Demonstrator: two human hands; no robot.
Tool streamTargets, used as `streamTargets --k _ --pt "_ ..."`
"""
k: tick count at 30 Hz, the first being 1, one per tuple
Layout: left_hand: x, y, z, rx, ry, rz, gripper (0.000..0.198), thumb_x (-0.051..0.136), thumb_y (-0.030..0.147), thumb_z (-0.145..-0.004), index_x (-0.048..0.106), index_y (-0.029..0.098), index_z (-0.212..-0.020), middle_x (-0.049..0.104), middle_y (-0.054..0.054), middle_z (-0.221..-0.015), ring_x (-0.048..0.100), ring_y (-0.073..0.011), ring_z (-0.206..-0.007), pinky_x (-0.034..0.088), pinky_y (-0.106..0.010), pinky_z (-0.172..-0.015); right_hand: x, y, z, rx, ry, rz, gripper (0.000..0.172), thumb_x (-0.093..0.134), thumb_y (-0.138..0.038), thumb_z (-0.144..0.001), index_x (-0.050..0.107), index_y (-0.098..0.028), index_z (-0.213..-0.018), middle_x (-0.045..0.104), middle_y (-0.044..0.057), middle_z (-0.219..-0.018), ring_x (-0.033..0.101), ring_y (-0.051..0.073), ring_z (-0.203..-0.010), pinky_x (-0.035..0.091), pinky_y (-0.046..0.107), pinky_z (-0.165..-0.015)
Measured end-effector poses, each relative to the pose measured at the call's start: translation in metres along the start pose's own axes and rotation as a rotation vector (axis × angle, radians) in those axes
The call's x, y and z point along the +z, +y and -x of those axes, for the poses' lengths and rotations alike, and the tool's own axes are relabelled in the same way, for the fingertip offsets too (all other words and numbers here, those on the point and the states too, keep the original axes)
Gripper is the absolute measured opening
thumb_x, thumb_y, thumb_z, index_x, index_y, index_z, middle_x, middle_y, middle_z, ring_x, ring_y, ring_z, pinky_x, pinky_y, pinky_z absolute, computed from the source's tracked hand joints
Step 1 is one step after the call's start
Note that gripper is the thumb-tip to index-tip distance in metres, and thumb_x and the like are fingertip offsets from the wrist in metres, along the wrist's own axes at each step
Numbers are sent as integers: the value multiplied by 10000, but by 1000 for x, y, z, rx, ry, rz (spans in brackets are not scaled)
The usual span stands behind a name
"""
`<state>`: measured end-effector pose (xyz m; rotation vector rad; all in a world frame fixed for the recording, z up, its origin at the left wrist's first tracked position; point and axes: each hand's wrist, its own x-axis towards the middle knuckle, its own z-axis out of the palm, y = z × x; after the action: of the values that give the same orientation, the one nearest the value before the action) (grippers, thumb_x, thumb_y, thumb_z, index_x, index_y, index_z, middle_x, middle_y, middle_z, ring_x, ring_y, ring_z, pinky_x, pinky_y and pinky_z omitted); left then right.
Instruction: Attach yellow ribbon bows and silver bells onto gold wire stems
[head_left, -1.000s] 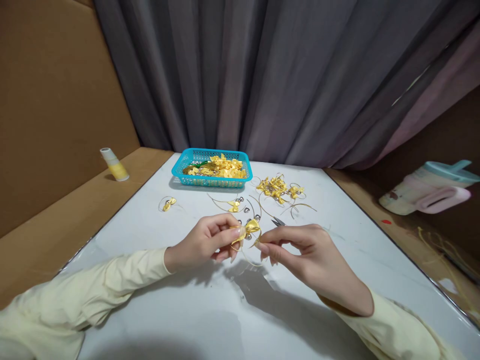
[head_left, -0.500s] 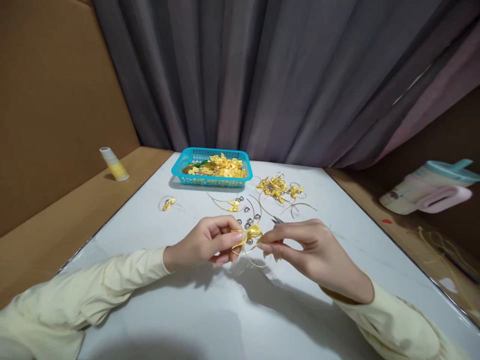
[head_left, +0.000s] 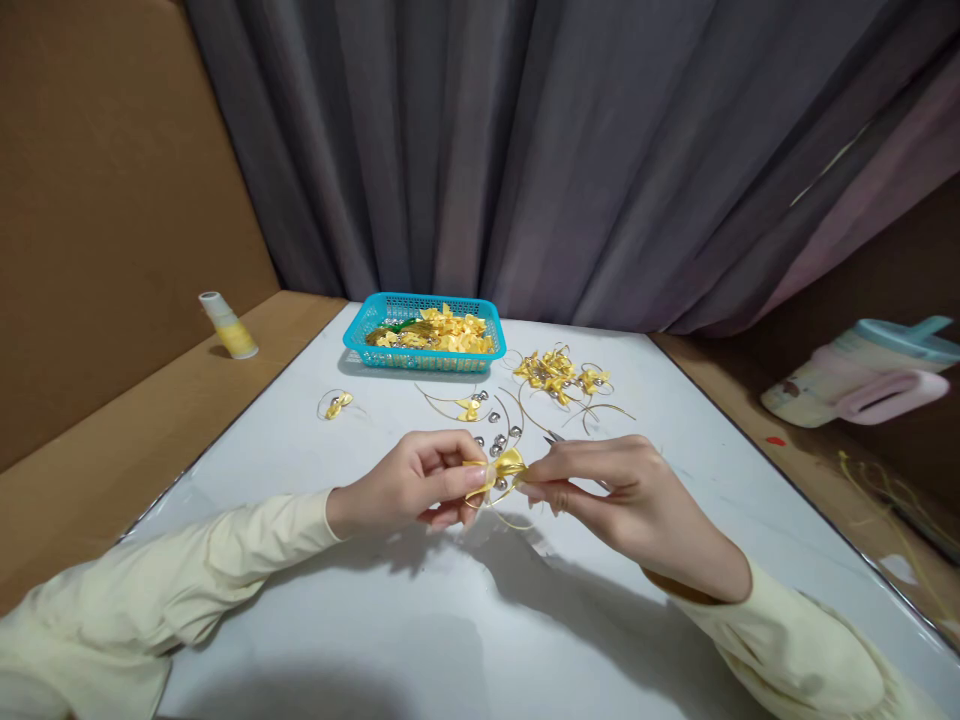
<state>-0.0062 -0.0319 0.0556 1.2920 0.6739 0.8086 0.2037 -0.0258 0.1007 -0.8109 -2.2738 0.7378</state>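
Above the middle of the table, a yellow ribbon bow (head_left: 509,461) is pinched at its left side between the thumb and fingers of my left hand (head_left: 435,482). My right hand (head_left: 611,488) is closed at the bow's right edge, pinching a thin gold cord. A loop of this cord (head_left: 517,526) hangs below the bow. A small silver bell (head_left: 501,483) shows under the bow, close to my fingers. Just beyond my hands lie several loose bells (head_left: 496,445) and the tip of a pair of scissors (head_left: 553,438), mostly hidden behind my right hand.
A blue plastic basket (head_left: 352,350) of yellow bows stands at the back of the white table (head_left: 360,640). Corded bows (head_left: 555,375) are heaped to its right. One corded bow (head_left: 339,404) lies left. A thread spool (head_left: 231,328) and a lidded cup (head_left: 840,380) flank the table.
My right hand has edged slightly closer to the bow, and the hanging cord loop has shifted a little. My left hand keeps its hold almost unmoved.
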Motion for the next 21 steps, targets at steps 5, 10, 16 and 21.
streamTargets --k 5,10,16,21 --pt "0 0 0 0 -25 3 217 580 312 -819 516 137 -707 571 15 -548 392 -29 -365 253 -142 -341 -2 0 2 -24 -14 31 196 531 -118 -814 711 -195 -798 712 19 -721 638 110 -614 495 201 -579" --pt "-1 0 1 3 -38 3 215 578 299 -822 514 134 -699 568 13 -539 389 -27 -364 258 -143 -345 -4 0 3 -66 -18 69 198 532 -113 -818 709 -201 -828 713 11 -726 638 109 -623 493 207 -591" --pt "0 1 -1 -29 -53 -7 212 593 291 -806 514 133 -688 552 20 -514 372 -27 -349 251 -146 -334 -4 1 4 -155 -50 161 223 497 -86 -836 692 -191 -855 686 22 -690 589 107 -579 451 223 -552" --pt "0 1 -2 -45 -83 -25 213 583 280 -811 513 126 -682 548 22 -506 366 -23 -339 261 -141 -328 -6 1 8 -225 -116 263 274 425 -76 -870 678 -175 -901 654 46 -664 556 120 -581 414 243 -533"
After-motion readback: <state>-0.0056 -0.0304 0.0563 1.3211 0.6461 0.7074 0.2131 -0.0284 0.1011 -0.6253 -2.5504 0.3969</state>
